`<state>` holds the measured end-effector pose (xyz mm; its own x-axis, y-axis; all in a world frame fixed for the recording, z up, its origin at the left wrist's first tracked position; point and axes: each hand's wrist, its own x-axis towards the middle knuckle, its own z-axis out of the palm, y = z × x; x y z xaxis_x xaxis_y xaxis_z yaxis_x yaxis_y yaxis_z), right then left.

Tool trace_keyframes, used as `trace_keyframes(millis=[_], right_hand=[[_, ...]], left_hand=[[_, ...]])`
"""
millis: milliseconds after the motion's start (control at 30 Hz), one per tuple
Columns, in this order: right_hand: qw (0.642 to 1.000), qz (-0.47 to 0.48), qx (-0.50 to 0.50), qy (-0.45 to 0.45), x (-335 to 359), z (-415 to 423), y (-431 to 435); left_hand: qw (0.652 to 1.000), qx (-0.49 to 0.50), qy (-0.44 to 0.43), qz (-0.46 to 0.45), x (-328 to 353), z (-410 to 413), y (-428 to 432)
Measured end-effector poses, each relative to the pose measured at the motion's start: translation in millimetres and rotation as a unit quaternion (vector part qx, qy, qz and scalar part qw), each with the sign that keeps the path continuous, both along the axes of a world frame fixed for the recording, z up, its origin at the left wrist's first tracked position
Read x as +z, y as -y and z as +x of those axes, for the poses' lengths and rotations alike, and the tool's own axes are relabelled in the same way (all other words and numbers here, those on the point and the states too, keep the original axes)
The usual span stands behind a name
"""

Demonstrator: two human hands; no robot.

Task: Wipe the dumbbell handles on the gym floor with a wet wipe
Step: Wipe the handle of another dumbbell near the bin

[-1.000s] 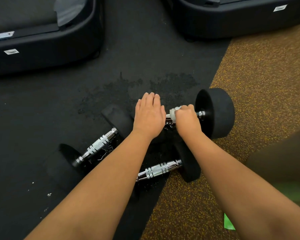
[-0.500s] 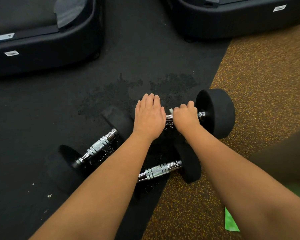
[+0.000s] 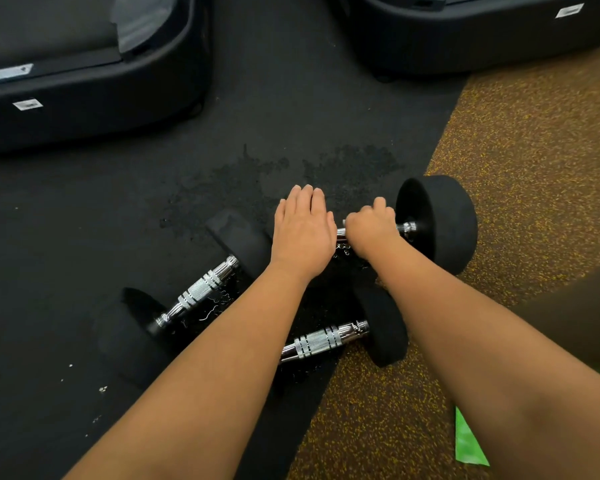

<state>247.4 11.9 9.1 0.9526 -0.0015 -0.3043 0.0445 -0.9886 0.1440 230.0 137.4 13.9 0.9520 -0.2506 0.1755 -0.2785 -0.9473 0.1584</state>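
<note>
At frame centre, the right hand (image 3: 371, 230) wraps the slick chrome handle (image 3: 405, 227). The left hand (image 3: 303, 233) presses flat, steadying the dumbbell (image 3: 437, 220), which is probably heavy and roll-prone.

Floor mat (image 3: 84, 237): carries three dumbbells.
- Far dumbbell (image 3: 437, 220): crosswise, its right end at the mat's edge beside the adjoining floor section (image 3: 534, 168). Left grip (image 3: 303, 233) lies flat on its left end; right grip (image 3: 371, 232) wraps its handle, just beside.
- Left dumbbell (image 3: 198, 289): diagonal, nearer, to the left.
- Near dumbbell (image 3: 323, 341): nearest, partly under the left forearm.
- Wet patch (image 3: 239, 181): behind the dumbbells.
- Machine bases: far left (image 3: 84, 98), far right (image 3: 465, 39).
</note>
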Motion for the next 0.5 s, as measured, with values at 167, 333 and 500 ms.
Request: trace_keyframes(millis=[167, 333, 500], right_hand=[[0.999, -0.027, -0.031, -0.009, 3, 2, 6], [0.996, -0.062, -0.060, -0.020, 6, -3, 20], [0.995, -0.059, -0.079, -0.022, 4, -6, 23]], left_hand=[[1.000, -0.003, -0.007, -0.004, 1, 0, 0], [1.000, -0.004, -0.007, -0.004, 0, 0, 0], [1.000, -0.001, -0.004, 0.001, 1, -1, 0]])
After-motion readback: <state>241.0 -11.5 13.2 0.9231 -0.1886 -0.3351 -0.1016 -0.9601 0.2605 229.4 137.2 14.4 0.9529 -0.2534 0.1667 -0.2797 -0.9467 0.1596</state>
